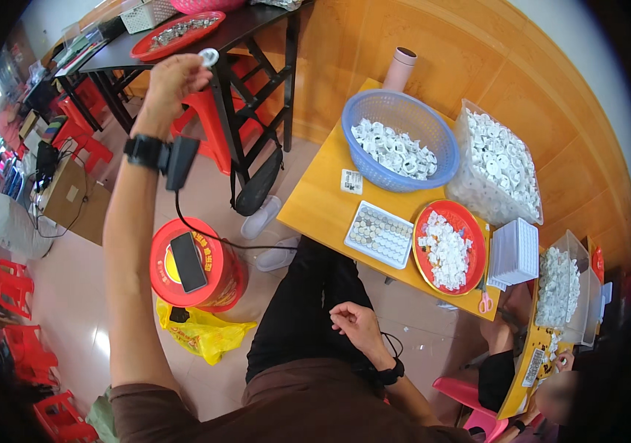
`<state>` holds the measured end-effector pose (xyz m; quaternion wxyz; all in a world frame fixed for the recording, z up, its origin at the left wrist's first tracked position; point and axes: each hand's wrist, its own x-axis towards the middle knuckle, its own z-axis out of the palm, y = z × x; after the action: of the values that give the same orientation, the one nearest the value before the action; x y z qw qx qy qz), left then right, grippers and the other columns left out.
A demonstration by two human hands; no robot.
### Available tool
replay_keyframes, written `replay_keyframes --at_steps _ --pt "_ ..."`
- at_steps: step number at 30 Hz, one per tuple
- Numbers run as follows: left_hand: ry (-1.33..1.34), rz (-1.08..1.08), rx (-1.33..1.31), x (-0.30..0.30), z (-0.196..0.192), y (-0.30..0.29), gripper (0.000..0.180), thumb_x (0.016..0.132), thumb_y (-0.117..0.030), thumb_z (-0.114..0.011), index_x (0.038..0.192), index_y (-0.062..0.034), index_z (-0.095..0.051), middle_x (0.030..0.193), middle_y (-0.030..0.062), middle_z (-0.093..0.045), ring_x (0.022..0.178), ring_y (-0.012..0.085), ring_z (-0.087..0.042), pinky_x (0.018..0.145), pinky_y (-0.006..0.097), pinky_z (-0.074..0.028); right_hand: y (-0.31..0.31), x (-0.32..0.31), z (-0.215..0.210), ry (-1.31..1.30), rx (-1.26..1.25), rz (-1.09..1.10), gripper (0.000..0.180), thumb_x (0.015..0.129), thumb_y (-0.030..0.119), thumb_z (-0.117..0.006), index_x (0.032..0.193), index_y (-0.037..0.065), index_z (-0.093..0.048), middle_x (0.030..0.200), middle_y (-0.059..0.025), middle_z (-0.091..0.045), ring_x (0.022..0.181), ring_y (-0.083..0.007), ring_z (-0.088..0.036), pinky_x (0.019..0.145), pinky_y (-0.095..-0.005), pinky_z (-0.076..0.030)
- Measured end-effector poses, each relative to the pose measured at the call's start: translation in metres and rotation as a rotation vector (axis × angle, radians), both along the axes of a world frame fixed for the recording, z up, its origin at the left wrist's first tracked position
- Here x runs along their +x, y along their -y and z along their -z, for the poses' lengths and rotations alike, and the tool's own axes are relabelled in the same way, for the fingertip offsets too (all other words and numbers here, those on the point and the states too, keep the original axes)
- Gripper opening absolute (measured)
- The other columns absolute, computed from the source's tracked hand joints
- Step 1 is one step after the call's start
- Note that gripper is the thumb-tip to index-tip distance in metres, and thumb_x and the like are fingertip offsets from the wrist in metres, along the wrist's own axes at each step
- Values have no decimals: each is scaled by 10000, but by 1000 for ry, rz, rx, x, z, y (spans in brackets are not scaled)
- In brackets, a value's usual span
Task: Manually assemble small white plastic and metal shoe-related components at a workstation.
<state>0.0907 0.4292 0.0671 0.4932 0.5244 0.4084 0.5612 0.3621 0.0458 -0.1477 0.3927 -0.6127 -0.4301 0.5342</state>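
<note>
My left arm is stretched far out to the upper left. Between the fingertips of my left hand point(175, 80) is a small white round plastic piece point(209, 57) with a greyish middle. It is held up beside the dark table, just below a red tray point(156, 52) of shiny metal pieces. Over my lap, my right hand point(358, 325) rests with its fingers curled inward; whatever they may hold is hidden. On the yellow table ahead stand a white tray point(400, 258) with rows of round grey pieces and a red round tray point(420, 279) of small white parts.
A blue basket point(441, 140) and a clear bin point(470, 188) hold white parts. Pink scissors point(486, 301) lie at the table's edge. A phone point(188, 262) rests on a red bucket point(219, 295). A cable point(219, 235) hangs from my left wrist. Another person works at the right.
</note>
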Motion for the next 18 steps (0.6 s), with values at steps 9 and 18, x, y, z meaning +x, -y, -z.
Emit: replay_keyframes --at_steps 9,18 --pt "342 -161 10 -38 -37 -153 343 829 64 -483 1151 157 -411 1088 226 -546 978 350 -603 773 387 -565 -21 37 24 6 -39 97 96 835 64 -613 908 3 -622 754 -39 -632 637 -82 -607 553 -208 -488" --pt "-110 -7 208 50 41 -51 374 904 -141 -503 1245 4 -456 1095 117 -574 965 197 -597 828 274 -488 -34 92 52 77 -4 85 115 806 70 -622 894 -3 -615 729 -66 -623 608 -110 -595 565 -238 -469"
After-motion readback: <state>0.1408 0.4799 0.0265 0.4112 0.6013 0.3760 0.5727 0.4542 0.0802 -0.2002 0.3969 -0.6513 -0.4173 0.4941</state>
